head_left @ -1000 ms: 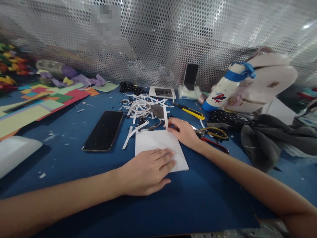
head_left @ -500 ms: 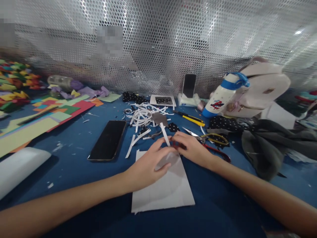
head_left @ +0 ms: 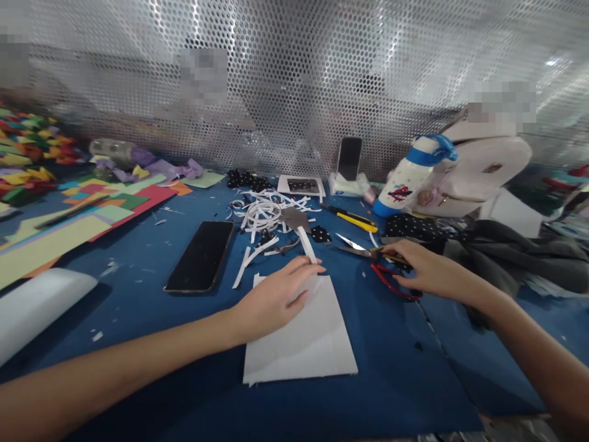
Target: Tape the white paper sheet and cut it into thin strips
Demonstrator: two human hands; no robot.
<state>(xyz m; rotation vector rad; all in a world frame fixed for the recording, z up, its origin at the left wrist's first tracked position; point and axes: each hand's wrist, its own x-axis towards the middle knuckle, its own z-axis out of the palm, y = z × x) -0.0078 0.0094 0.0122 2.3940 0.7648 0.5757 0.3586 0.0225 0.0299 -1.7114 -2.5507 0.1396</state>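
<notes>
My left hand [head_left: 276, 301] lies over the top of a white cardboard piece [head_left: 304, 350]. Its fingers are closed on a narrow white paper strip [head_left: 307, 244], which sticks up past the cardboard's far edge. To the right, my right hand [head_left: 421, 270] reaches over scissors with yellow and red handles [head_left: 391, 283]. Its fingers and thumb curl round the handles, partly hiding them. The scissor blades [head_left: 353, 244] are spread apart and point left, resting on the blue table.
White paper scraps [head_left: 267, 212] and a yellow cutter [head_left: 356, 220] lie beyond the cardboard. A black phone [head_left: 200, 256] is left, near coloured papers [head_left: 69, 236]. At right stand a bottle [head_left: 407, 178], a pale backpack [head_left: 488, 169] and dark cloth [head_left: 497, 252].
My right hand has left the cardboard's top edge and moved right to the scissor handles. My left hand stays with the strip.
</notes>
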